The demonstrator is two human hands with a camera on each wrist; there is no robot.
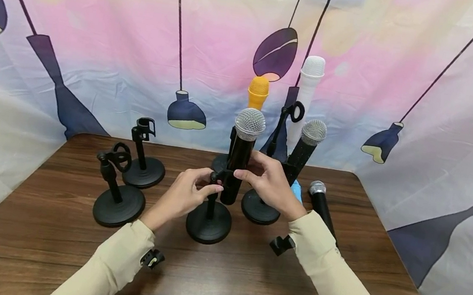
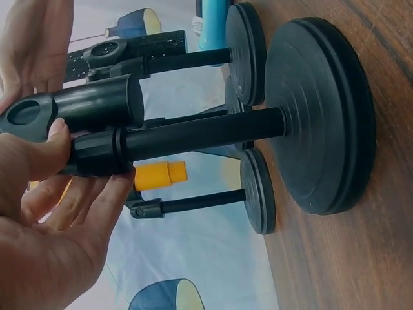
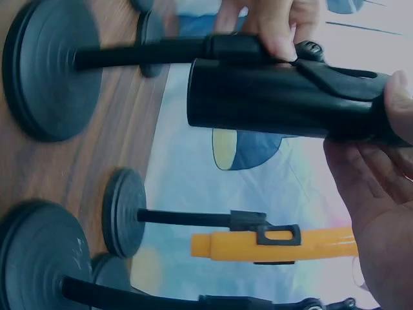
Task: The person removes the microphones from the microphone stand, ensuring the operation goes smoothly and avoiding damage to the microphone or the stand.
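A black microphone [image 1: 241, 150] with a silver mesh head stands nearly upright beside the pole of a black round-based stand [image 1: 208, 226]. My right hand [image 1: 274, 182] grips the microphone's body from the right, thumb in front. With thumb and fingers, my left hand [image 1: 183, 193] pinches the stand's top joint. In the right wrist view the stand's clip [image 3: 342, 81] lies along the microphone and seems to go round it, though my fingers partly hide this. The microphone's lower end [image 2: 106, 103] hangs free above the base in the left wrist view.
Two bare stands [image 1: 118, 206] [image 1: 143, 172] are at left. Behind my hands, a yellow microphone [image 1: 258, 92] sits in a stand. Nearby are a white microphone [image 1: 309, 85], another silver-headed microphone [image 1: 303, 151] and a ring-clip stand [image 1: 260, 210]. One microphone [image 1: 322, 206] lies at right.
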